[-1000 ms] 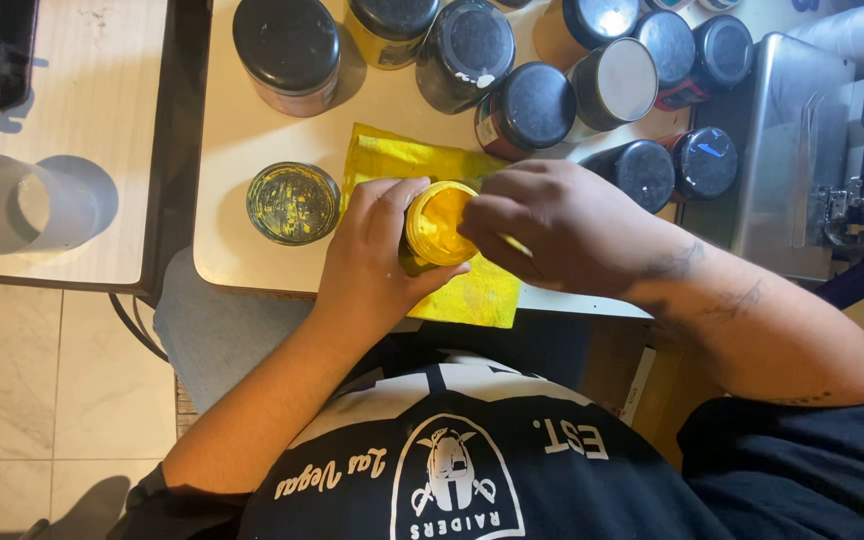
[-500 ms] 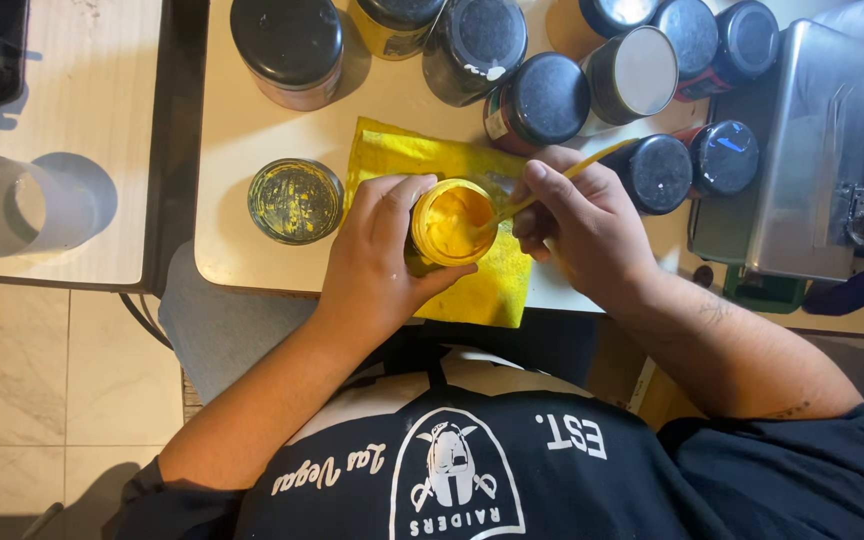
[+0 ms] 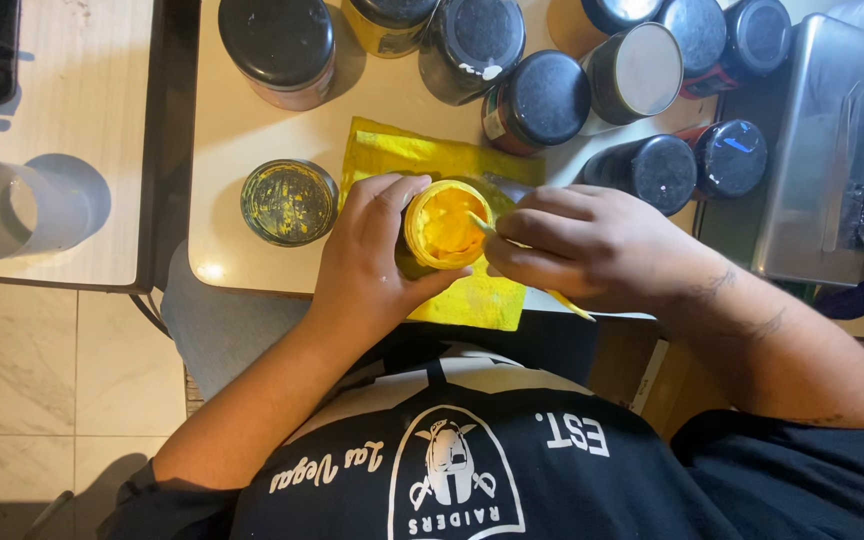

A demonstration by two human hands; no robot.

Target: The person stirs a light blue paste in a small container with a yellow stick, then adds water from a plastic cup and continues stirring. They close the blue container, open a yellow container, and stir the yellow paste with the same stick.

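On the far left I see a clear plastic cup point(image 3: 22, 205), then a paint-smeared lid point(image 3: 289, 202) lying on the desk point(image 3: 242, 130). My left hand point(image 3: 367, 265) wraps the open yellow jar point(image 3: 444, 224), tilted over the yellow cloth point(image 3: 422, 160). My right hand point(image 3: 592, 245) pinches a thin stick point(image 3: 512, 265), tip inside the jar. I judge this the stirring step; next calls for steady circling while the jar is held firm.

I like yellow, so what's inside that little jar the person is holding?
The jar is full of thick yellow paint, and the tip of a thin stick pokes into it. The left hand wraps the jar's side, so its bottom and how deep the paint goes are hidden.
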